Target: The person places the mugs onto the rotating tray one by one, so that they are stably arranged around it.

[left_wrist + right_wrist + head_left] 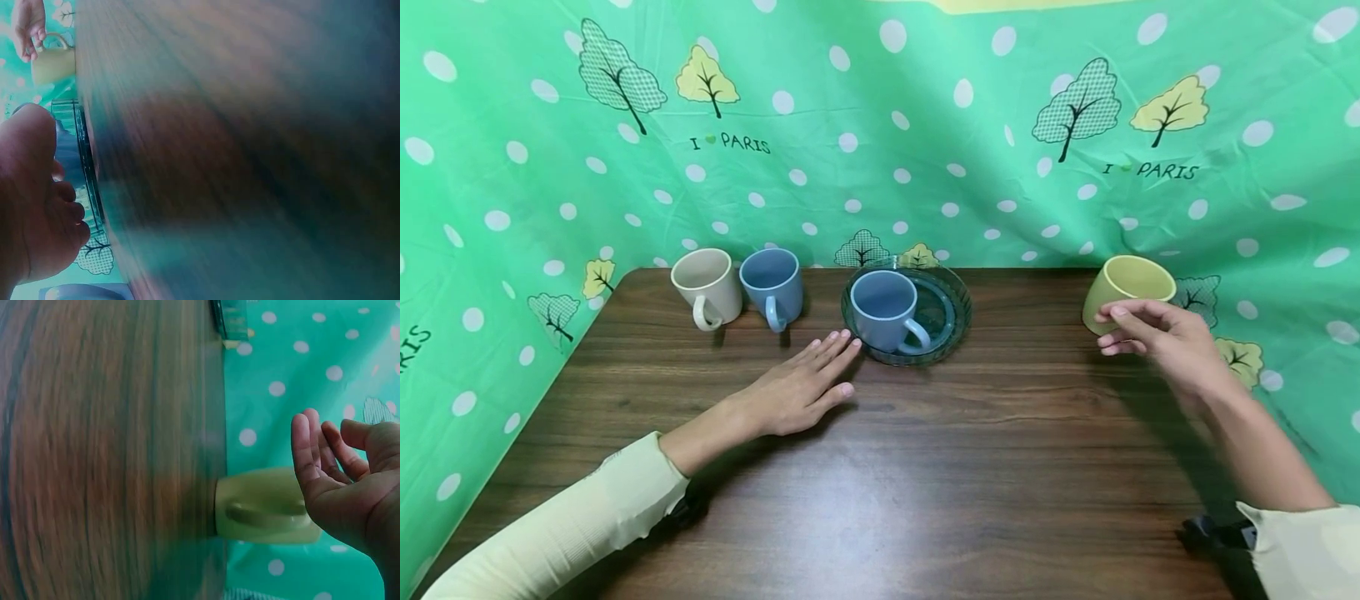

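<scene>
A yellow mug stands upright at the table's back right. Just in front of it hovers my right hand, fingers loosely bent and holding nothing; in the right wrist view the mug's handle shows beside the hand, apart from the fingers. A blue mug sits on the left part of a dark clear glass plate, its handle toward the front right. My left hand lies palm down with straight fingers, the fingertips close to the plate's front left rim; whether they touch it I cannot tell.
To the left of the plate stand a white mug and a second blue mug, side by side with handles toward the front. A green dotted cloth hangs behind the brown wooden table and along its sides.
</scene>
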Motion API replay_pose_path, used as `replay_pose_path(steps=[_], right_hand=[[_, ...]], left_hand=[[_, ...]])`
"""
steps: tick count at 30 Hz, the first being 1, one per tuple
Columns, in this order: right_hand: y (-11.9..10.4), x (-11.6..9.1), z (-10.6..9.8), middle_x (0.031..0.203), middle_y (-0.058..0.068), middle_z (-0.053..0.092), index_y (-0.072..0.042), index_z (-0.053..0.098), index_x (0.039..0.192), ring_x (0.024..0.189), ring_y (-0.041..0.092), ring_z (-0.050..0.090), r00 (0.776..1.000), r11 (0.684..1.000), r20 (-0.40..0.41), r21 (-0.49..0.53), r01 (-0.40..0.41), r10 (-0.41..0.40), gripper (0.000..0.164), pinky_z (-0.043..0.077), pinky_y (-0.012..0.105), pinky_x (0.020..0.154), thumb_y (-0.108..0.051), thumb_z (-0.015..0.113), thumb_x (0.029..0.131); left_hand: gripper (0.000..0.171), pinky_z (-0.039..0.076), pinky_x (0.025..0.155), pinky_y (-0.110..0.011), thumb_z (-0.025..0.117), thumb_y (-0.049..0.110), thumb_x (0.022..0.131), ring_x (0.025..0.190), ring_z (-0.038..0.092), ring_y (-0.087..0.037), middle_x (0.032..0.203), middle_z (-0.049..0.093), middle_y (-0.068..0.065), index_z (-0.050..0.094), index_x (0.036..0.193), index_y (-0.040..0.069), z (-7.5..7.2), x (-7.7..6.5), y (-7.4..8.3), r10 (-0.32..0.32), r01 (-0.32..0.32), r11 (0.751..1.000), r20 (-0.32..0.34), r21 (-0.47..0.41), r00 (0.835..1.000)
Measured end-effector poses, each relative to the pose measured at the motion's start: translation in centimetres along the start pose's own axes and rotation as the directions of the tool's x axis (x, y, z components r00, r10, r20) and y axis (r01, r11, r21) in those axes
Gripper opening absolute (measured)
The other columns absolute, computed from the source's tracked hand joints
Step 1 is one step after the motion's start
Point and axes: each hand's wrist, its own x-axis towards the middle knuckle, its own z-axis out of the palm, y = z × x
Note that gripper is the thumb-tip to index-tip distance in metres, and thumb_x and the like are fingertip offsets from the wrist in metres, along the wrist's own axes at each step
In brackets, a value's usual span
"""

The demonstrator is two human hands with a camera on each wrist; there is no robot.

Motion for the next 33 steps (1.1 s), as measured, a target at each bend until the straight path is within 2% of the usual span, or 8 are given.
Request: replay_pose_path(steps=[10,15,18,20,23,26,28,33], right_hand=[[-0.3,-0.8,-2.6,0.105,-0.01,0.087,-0.014,0.081,0.119,0.082,0.008,0.083,0.997,1.0,-0.077,0.026,0.012,-0.009,0.015,0.069,0.022,0.073,-0.007,0.069,0.113],[-0.4,-1.2,-3.7,0.102,-0.007,0.088,-0.012,0.083,0.116,0.08,0.009,0.084,0.993,0.996,-0.119,0.086,0.031,-0.021,0.019,0.069,0.023,0.072,0.0,0.069,0.11],[-0.5,-1.4,-4.3,0.096,-0.005,0.087,-0.014,0.084,0.11,0.077,0.009,0.083,0.987,0.997,-0.161,0.08,0.002,0.01,0.019,0.068,0.022,0.07,0.0,0.072,0.109],[-0.5,-1.4,-4.6,0.092,-0.006,0.086,-0.018,0.084,0.107,0.076,0.008,0.083,0.98,0.998,-0.191,0.052,-0.045,0.055,0.017,0.068,0.022,0.07,-0.003,0.075,0.108],[-0.5,-1.5,-4.8,0.087,-0.01,0.084,-0.026,0.082,0.105,0.074,0.006,0.081,0.964,0.989,-0.24,-0.063,-0.134,0.115,0.014,0.066,0.02,0.067,-0.013,0.078,0.109],[-0.1,-1.5,-4.8,0.084,-0.012,0.083,-0.029,0.079,0.105,0.072,0.005,0.079,0.956,0.976,-0.26,-0.13,-0.176,0.137,0.012,0.064,0.019,0.065,-0.018,0.078,0.109],[0.3,-1.5,-4.7,0.084,-0.013,0.082,-0.027,0.079,0.105,0.071,0.005,0.079,0.956,0.977,-0.259,-0.125,-0.172,0.135,0.011,0.065,0.02,0.065,-0.017,0.077,0.109],[1.1,-1.2,-4.4,0.087,-0.012,0.083,-0.024,0.078,0.103,0.072,0.006,0.08,0.96,0.986,-0.23,-0.009,-0.167,0.161,0.011,0.067,0.022,0.066,-0.014,0.078,0.108]], left_hand=[[0.071,0.019,0.146,-0.056,0.041,0.045,0.123,0.178,0.018,-0.036,0.189,0.013,-0.018,0.021,0.18,0.008,-0.2,-0.1,-0.2,-0.005,0.005,1.0,-0.015,0.017,1.0],[0.07,0.021,0.145,-0.057,0.041,0.044,0.123,0.177,0.021,-0.038,0.189,0.016,-0.019,0.024,0.18,0.007,-0.1,-0.1,0.0,0.011,-0.01,0.999,-0.042,0.042,0.999],[0.07,0.021,0.145,-0.056,0.041,0.044,0.123,0.177,0.021,-0.037,0.189,0.016,-0.018,0.024,0.18,0.007,-0.1,-0.1,0.3,0.024,-0.022,0.998,-0.037,0.053,0.999],[0.07,0.021,0.145,-0.056,0.04,0.045,0.123,0.177,0.021,-0.036,0.19,0.016,-0.017,0.024,0.18,0.007,-0.1,-0.1,0.6,0.032,-0.03,0.998,-0.024,0.055,0.999],[0.071,0.021,0.145,-0.055,0.04,0.046,0.123,0.177,0.02,-0.033,0.19,0.016,-0.015,0.023,0.18,0.008,-0.1,0.0,0.9,0.035,-0.035,0.998,-0.006,0.054,0.999],[0.071,0.021,0.145,-0.055,0.04,0.046,0.123,0.177,0.02,-0.033,0.19,0.017,-0.015,0.023,0.18,0.008,-0.1,0.0,1.1,0.032,-0.032,0.998,-0.002,0.054,0.999],[0.071,0.021,0.145,-0.054,0.04,0.046,0.123,0.177,0.02,-0.033,0.19,0.017,-0.015,0.022,0.18,0.007,-0.1,0.0,1.1,0.026,-0.026,0.998,0.0,0.051,1.0],[0.071,0.021,0.146,-0.054,0.039,0.046,0.123,0.177,0.02,-0.033,0.189,0.017,-0.016,0.021,0.18,0.006,0.0,-0.1,0.9,0.014,-0.014,0.999,0.008,0.048,1.0]])
